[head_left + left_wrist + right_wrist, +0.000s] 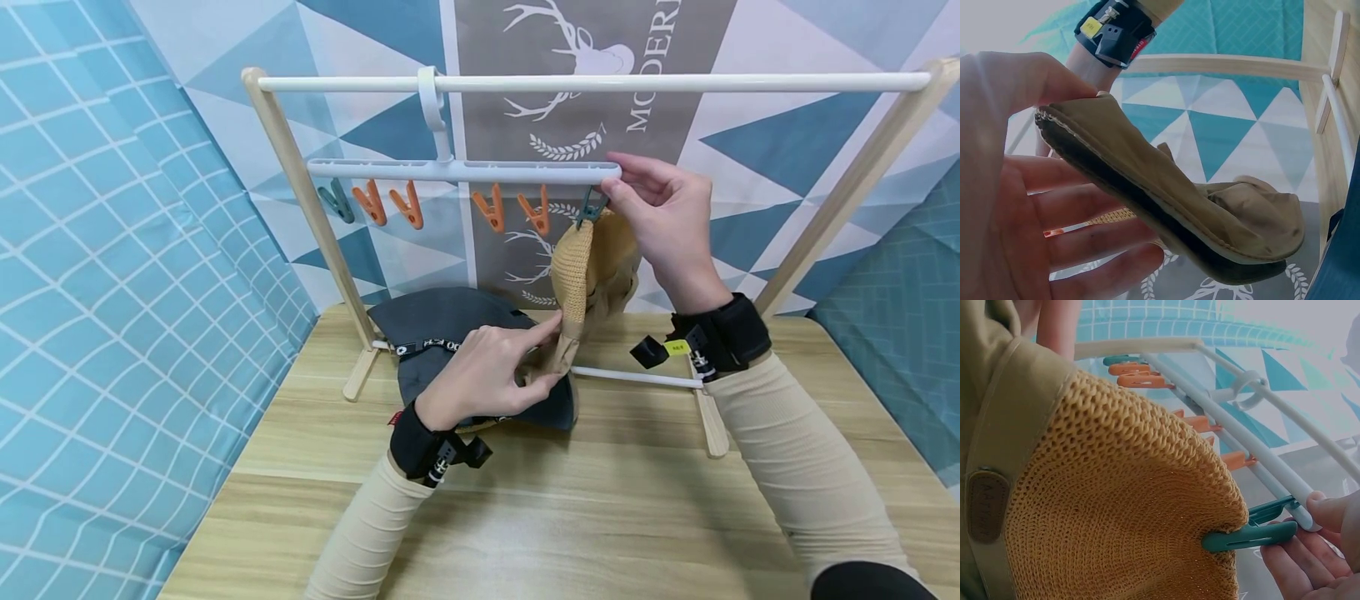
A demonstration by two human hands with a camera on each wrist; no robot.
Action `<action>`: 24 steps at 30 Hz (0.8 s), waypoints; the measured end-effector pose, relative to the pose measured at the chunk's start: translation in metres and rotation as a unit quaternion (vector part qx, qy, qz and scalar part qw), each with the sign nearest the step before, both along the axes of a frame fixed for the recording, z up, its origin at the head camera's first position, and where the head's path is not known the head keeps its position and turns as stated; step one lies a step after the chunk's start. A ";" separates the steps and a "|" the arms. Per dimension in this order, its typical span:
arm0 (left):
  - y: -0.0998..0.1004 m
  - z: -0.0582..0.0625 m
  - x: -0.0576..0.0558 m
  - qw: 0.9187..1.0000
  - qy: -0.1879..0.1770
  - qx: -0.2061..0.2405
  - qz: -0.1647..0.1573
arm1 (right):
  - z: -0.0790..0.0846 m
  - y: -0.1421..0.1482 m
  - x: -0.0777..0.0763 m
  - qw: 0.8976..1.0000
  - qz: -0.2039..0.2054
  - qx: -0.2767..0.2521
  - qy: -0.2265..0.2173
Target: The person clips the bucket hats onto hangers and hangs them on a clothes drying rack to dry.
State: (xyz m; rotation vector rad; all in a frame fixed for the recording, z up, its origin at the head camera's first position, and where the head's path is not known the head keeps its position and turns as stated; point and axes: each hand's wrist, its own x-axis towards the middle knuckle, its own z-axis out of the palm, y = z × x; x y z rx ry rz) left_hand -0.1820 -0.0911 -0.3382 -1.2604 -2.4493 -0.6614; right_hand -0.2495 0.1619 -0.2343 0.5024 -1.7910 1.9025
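Observation:
A tan knitted hat (572,267) with a khaki fabric band hangs from the right end of a pale clip hanger (375,170). One green clip (1250,537) bites its knitted crown. At that end of the hanger, my right hand (667,221) holds the tip between thumb and fingers, fingertips close to the green clip. Lower down, my left hand (487,367) pinches the hat's khaki brim (1147,169) between thumb and fingers. In the right wrist view, a small brown label (988,506) shows on the band.
Several orange clips (406,205) and another green clip (335,200) hang along the hanger, which hooks over the white rod (675,82) of a wooden stand (847,200). Behind my left hand, a dark grey hat (442,312) lies on the wooden table (585,500).

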 end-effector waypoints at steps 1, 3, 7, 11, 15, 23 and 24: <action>0.000 0.000 0.000 1.000 0.000 0.001 0.000 | 0.000 0.000 0.000 1.000 -0.001 0.000 0.000; 0.001 0.000 0.000 1.000 -0.001 0.002 -0.002 | 0.000 0.001 -0.001 1.000 -0.005 0.003 -0.001; 0.002 -0.001 0.000 1.000 0.003 0.000 0.001 | 0.000 0.003 -0.002 1.000 -0.008 0.008 -0.003; 0.003 -0.003 0.000 1.000 0.005 -0.003 0.004 | -0.001 0.006 -0.003 1.000 -0.009 0.005 -0.003; 0.003 -0.003 0.000 1.000 0.000 0.002 0.003 | -0.002 0.011 -0.003 1.000 -0.008 -0.011 -0.004; 0.004 -0.004 0.000 1.000 0.000 0.007 -0.008 | -0.005 0.031 -0.001 0.999 -0.017 -0.040 -0.018; 0.004 -0.004 0.000 1.000 -0.002 0.008 -0.010 | -0.006 0.034 0.000 0.999 -0.018 -0.041 -0.019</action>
